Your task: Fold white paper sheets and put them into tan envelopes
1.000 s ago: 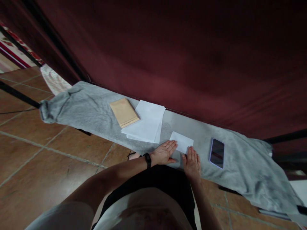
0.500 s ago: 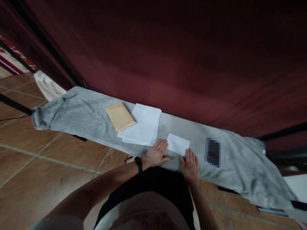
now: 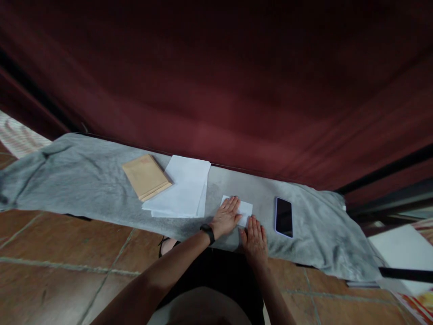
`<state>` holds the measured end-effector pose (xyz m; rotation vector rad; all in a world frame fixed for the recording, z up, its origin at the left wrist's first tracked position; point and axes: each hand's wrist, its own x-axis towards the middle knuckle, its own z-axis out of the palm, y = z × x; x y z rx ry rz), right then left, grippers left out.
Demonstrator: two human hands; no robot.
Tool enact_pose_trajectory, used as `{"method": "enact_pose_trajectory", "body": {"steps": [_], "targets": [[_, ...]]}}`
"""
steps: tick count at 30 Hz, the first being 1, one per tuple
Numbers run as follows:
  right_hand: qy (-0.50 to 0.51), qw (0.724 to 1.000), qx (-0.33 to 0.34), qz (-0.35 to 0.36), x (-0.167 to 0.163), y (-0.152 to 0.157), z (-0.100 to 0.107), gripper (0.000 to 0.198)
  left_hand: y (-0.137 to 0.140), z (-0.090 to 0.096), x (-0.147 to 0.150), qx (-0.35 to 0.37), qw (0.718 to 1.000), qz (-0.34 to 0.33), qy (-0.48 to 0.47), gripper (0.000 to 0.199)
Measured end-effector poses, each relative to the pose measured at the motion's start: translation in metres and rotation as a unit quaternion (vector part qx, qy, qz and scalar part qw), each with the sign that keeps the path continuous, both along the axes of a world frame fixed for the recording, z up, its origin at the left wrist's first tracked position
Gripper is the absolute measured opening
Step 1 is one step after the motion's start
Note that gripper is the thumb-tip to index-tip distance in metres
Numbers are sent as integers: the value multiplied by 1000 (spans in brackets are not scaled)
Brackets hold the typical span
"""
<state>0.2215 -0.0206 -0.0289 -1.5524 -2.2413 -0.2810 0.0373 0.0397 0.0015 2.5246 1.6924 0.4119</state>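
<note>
A small white piece of paper (image 3: 245, 208), seemingly folded, lies on the grey cloth in front of me. My left hand (image 3: 228, 216) rests flat over its left part with the fingers stretched out, covering much of it. On its lower right corner lie the fingertips of my right hand (image 3: 255, 239), also flat and extended. Left of my hands is a stack of larger white sheets (image 3: 186, 185). Several brown paper envelopes (image 3: 146, 177) overlap the left side of that stack.
A phone (image 3: 283, 217) in a light purple case lies to the right on the grey cloth (image 3: 91, 180), which covers a narrow bench. Behind it hangs a dark red curtain (image 3: 209, 99). Dark metal bars (image 3: 385, 169) stand at the right, and tiled floor (image 3: 61, 271) shows below.
My left hand has moved from the paper's left edge onto the paper. My right fingertips stay at its lower right corner. The whole view has shifted somewhat.
</note>
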Motion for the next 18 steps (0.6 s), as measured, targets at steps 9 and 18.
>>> {"method": "enact_pose_trajectory", "body": {"steps": [9, 18], "targets": [[2, 1000, -5, -1, -1, 0, 1, 62, 1, 9, -34, -25, 995, 96, -17, 53], [6, 1000, 4, -8, -4, 1, 1, 61, 38, 43, -32, -110, 977, 131, -124, 21]]}}
